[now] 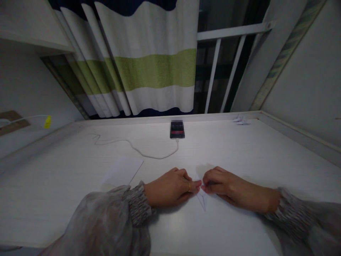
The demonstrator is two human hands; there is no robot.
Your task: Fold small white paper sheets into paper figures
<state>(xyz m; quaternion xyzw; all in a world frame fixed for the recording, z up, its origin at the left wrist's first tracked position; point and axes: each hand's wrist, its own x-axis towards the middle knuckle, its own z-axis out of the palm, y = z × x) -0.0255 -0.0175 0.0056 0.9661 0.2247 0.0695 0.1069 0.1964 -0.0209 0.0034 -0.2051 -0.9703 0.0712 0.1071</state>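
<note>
Between my two hands a small piece of white folded paper (202,201) lies on the white tabletop, its narrow point toward me. My left hand (174,187), with a ring on one finger, presses on the paper's left side with the fingers curled. From the other side my right hand (222,183) pinches the paper, thumb and fingertips together. Both hands cover much of the paper, so its full shape is hidden. To the left of my left hand lies a flat stack or sheet of white paper (124,170).
A phone-like dark device (177,129) stands at the table's back, its white cable (151,156) trailing left. Several folded paper pieces (242,121) sit in the back right corner. Behind are a striped curtain (157,71) and a window with white bars (213,74).
</note>
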